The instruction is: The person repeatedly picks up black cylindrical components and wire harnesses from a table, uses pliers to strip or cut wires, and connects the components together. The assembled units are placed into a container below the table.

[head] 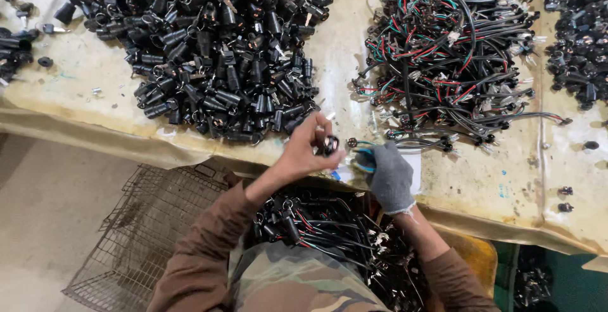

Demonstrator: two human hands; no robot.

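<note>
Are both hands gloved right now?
No: only the right hand wears a grey glove, while the left hand is bare and pinches a small black part.

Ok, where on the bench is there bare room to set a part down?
Bare patches: the strip between the pile of black cylindrical parts and the tangle of red, green and black wire harnesses; also the stained tabletop right of the grey-gloved right hand. Crowded around the bare left hand.
</note>
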